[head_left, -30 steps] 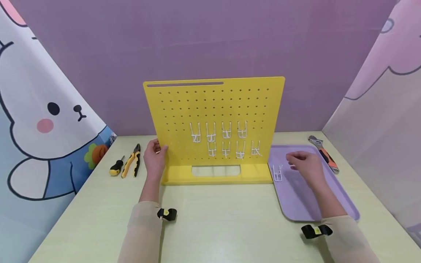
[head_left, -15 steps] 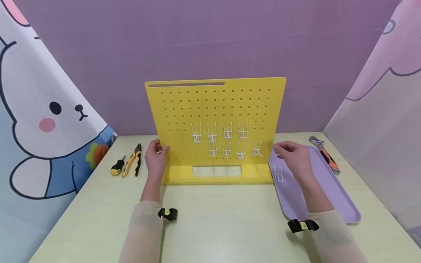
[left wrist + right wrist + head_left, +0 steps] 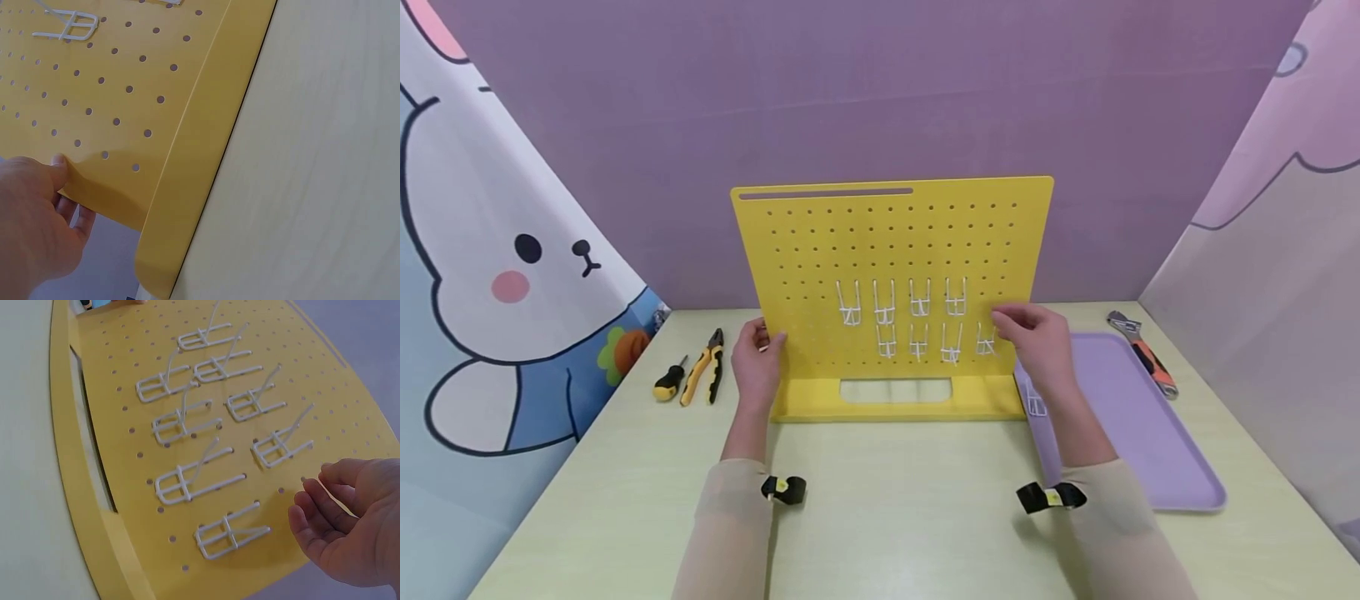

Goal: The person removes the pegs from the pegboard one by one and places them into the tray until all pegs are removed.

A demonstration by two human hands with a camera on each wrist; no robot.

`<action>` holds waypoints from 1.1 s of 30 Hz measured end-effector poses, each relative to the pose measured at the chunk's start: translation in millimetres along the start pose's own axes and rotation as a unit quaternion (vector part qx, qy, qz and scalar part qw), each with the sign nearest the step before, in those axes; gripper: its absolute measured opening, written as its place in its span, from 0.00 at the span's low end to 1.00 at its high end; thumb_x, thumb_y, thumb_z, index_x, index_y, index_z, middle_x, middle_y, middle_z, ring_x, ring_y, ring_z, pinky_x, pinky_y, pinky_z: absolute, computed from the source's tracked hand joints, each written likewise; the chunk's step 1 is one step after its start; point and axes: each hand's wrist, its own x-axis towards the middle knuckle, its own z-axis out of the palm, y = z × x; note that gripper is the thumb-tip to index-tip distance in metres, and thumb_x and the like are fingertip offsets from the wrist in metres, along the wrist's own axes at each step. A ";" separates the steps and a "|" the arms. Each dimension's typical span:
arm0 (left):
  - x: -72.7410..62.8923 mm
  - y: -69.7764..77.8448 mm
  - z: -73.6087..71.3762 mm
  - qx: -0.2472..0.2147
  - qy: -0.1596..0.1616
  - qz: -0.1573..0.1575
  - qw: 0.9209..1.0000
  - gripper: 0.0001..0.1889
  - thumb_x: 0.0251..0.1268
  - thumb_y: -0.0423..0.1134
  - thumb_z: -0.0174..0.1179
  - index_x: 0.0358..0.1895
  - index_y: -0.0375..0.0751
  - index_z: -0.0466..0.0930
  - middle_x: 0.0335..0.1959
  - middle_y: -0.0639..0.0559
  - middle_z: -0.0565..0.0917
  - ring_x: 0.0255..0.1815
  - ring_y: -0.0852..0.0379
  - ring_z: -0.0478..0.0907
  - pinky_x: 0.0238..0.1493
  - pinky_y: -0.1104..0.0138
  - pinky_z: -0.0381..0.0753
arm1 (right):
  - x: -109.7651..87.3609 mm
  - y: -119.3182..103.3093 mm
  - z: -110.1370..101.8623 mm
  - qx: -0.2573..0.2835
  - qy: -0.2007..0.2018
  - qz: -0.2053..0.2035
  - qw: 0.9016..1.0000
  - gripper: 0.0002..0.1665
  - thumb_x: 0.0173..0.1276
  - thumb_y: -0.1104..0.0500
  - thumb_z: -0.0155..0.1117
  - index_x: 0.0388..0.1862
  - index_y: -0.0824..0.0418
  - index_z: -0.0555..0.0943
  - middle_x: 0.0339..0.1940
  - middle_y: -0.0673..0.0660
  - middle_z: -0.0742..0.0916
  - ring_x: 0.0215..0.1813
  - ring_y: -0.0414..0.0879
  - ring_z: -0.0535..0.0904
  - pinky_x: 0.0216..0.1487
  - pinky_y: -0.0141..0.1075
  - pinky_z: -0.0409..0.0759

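A yellow pegboard stands upright on its base, with several white wire hooks fixed in two rows at its middle and lower right. My left hand grips the board's left edge; in the left wrist view the thumb lies on the front and fingers are behind. At the lower right of the board is my right hand, its fingers loosely bent, close to the rightmost lower hook. In the right wrist view nothing shows between the fingers of the right hand. One loose hook lies in the purple tray.
Left of the board, a screwdriver and yellow-black pliers lie on the pale table. An adjustable wrench lies beyond the tray's right edge. A purple backdrop rises behind the board.
My right hand has moved left from above the tray to the front of the pegboard's lower right side. My left hand keeps its grip on the left edge.
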 end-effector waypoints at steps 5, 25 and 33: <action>0.3 -1.3 -0.5 -0.001 0.001 -0.003 1.000 0.16 0.72 0.32 0.63 0.59 0.35 0.76 0.47 0.41 0.79 0.48 0.51 0.74 0.52 0.60 0.78 | 1.5 -5.4 13.6 0.018 -0.010 -0.012 1.000 0.18 0.71 0.56 0.69 0.54 0.66 0.85 0.48 0.61 0.87 0.44 0.44 0.82 0.43 0.28 0.81; -0.9 -5.0 0.1 0.003 -0.004 0.004 1.000 0.16 0.72 0.33 0.62 0.60 0.36 0.76 0.46 0.42 0.80 0.49 0.49 0.75 0.54 0.58 0.78 | 10.2 -3.9 40.3 0.071 -0.033 0.003 0.997 0.17 0.73 0.66 0.64 0.60 0.67 0.81 0.54 0.62 0.84 0.51 0.53 0.80 0.52 0.40 0.83; 0.1 -4.2 0.1 0.006 -0.001 0.006 1.000 0.16 0.72 0.33 0.63 0.59 0.36 0.76 0.46 0.42 0.80 0.49 0.50 0.76 0.54 0.58 0.79 | 10.6 -3.2 45.4 0.088 -0.027 -0.003 0.996 0.17 0.72 0.68 0.64 0.59 0.69 0.81 0.52 0.64 0.85 0.46 0.51 0.81 0.49 0.40 0.84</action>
